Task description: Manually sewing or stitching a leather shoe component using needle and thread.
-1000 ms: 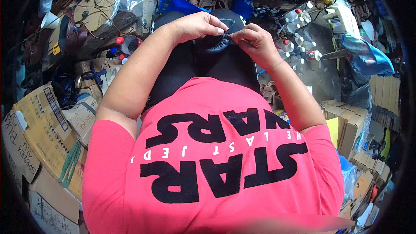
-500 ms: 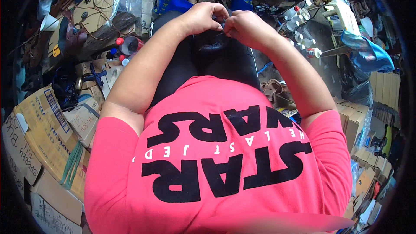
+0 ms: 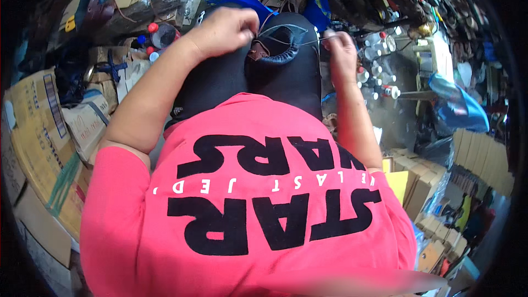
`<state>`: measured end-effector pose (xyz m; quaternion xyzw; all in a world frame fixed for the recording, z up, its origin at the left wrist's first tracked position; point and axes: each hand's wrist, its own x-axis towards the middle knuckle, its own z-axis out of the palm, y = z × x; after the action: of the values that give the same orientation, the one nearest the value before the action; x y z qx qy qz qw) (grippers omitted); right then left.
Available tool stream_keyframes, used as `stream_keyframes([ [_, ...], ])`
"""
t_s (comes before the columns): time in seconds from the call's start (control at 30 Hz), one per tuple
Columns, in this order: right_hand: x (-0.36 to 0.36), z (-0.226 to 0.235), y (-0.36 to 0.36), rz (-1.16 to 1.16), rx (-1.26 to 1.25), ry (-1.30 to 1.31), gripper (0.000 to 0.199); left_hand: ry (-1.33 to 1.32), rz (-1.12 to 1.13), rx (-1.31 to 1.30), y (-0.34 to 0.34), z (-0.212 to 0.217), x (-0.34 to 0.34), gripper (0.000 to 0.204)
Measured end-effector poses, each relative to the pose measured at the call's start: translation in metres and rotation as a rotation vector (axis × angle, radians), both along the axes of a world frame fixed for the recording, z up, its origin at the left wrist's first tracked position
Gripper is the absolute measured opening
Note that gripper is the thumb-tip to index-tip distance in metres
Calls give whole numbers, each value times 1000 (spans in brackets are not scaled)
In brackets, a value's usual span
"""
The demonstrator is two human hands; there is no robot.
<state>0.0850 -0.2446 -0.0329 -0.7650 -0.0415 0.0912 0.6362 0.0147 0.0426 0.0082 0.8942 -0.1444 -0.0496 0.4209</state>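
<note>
Shoe [image 3: 275, 49], dark, rests on my lap between both hands, opening up. Left hand [image 3: 226, 30] clenched on its left edge, pinning it down. Right hand [image 3: 342, 49] off to the shoe's right, fingers pinched on a thin thread [image 3: 300, 40] running taut back to the shoe. Small bottles [image 3: 379, 71] just right of that hand, cardboard boxes [image 3: 38, 121] at far left.

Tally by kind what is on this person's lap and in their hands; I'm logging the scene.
Hands: 2, left hand and right hand
Dark shoe: 1
Thread: 1
Total: 4
</note>
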Motion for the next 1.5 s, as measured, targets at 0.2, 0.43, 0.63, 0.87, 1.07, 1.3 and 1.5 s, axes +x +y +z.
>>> stream_keyframes([
  [0.2,-3,22,15,-16,1266,663,39,345,203,-1284,-8,-3,18,33],
  [0.43,-27,26,-12,136,932,594,46,735,390,-1593,-2,-17,20,40],
  [0.63,-17,9,-82,172,104,521,38,349,381,-392,61,-1,15,29],
  [0.87,3,57,-21,359,-259,23,45,-287,56,79,3,11,-28,38],
  [1.07,21,63,46,703,-609,-110,31,-167,-132,35,-49,-16,-22,30],
  [1.3,-17,46,35,525,-483,77,27,-93,-223,-82,-48,-24,-27,28],
  [1.5,-46,71,38,313,-623,-315,29,-95,-36,-98,-51,-25,-36,30],
])
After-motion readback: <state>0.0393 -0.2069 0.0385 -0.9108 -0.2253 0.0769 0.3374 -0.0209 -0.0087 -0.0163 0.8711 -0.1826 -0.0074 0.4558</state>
